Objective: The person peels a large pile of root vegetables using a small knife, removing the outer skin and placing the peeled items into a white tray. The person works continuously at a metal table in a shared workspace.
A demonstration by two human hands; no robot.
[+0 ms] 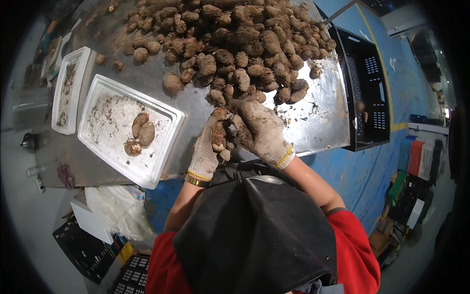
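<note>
My left hand (205, 151), in a dirty white knit glove, is wrapped round brown taro roots (219, 140) in front of my apron. Close against them on the right is my right hand (264, 128), gloved too, its fingers curled over a dark brown taro root (239, 128). Its fingertips are partly hidden, and exactly how many pieces lie between the hands cannot be made out. Just beyond both hands rises a large heap of hairy taro roots (235, 36) on the metal table (318, 127). Three taro roots (146, 133) lie in a white tray (169, 128) to the left.
A second, narrower white tray (56, 105) with dirt in it stands farther left. At the table's right edge is a black plastic crate (385, 93). A white sack (115, 208) and black crates (84, 252) are at the lower left. The floor (333, 181) is blue.
</note>
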